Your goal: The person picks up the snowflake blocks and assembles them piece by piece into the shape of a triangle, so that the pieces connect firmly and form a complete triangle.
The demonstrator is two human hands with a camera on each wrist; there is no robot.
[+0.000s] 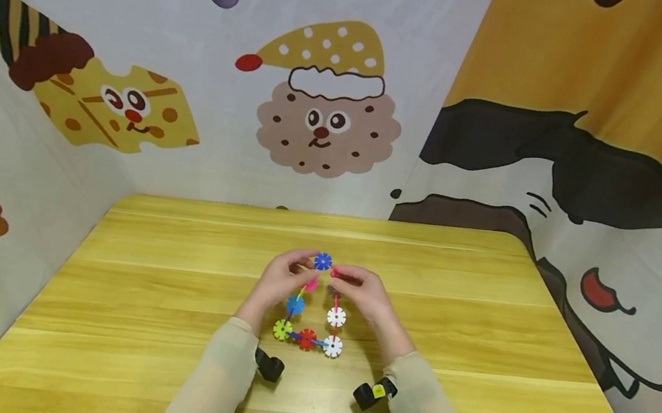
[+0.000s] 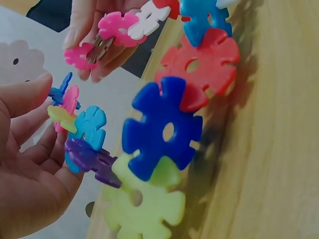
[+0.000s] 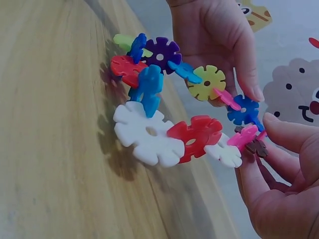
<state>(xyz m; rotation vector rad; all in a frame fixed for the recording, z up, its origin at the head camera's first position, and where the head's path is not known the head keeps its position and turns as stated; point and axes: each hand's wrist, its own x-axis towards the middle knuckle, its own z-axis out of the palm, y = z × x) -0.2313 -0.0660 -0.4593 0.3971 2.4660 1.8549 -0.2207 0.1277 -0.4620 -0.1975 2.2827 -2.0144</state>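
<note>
A chain of linked plastic snowflake discs, in blue, pink, yellow, purple, lime, red, white and brown, forms a loop between my hands. My left hand pinches one end by a blue disc, with a pink disc and a yellow disc following it. At the other end, my right hand holds a pink disc joined to a brown disc. The two ends come close together at the fingertips. Nearer me hang a lime disc, a red disc and a white disc, low over the table.
The wood-grain table spreads out on every side of the hands. Behind it hangs a cloth with cartoon prints. Each wrist wears a small black camera.
</note>
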